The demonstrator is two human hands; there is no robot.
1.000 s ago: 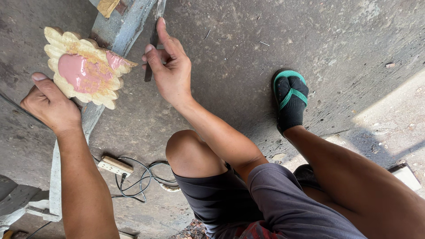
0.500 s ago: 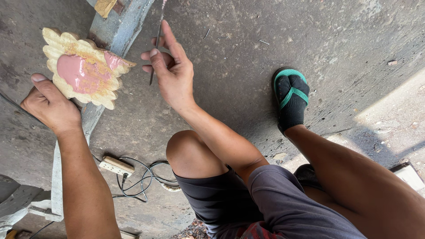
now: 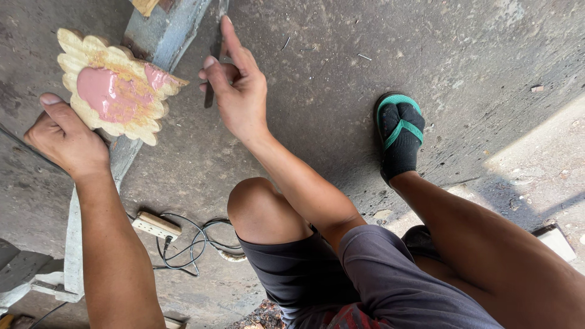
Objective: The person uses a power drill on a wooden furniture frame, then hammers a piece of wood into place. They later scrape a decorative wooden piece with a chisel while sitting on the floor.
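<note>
At 10 o'clock from right hand (image 3: 237, 91): putty-smeared carved wood piece (image 3: 116, 88), clamped by left hand (image 3: 64, 137). Right fingers pinch thin blade (image 3: 213, 58), long axis 12-to-6.

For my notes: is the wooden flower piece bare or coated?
Partly coated: pink paste covers the middle of the wooden flower piece; its scalloped edges are bare wood.

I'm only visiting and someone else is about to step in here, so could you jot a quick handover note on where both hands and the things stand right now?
Left hand: closed on the edge of the scalloped wooden piece, held up over the grey metal beam.
Right hand: pinching a thin dark blade tool, raised beside the piece, not touching it.
Done: pink putty covers part of the piece's face.
Left: putty looks uneven; the scalloped rim is still bare wood.
Extension socket with its cable lies on the concrete floor.
</note>
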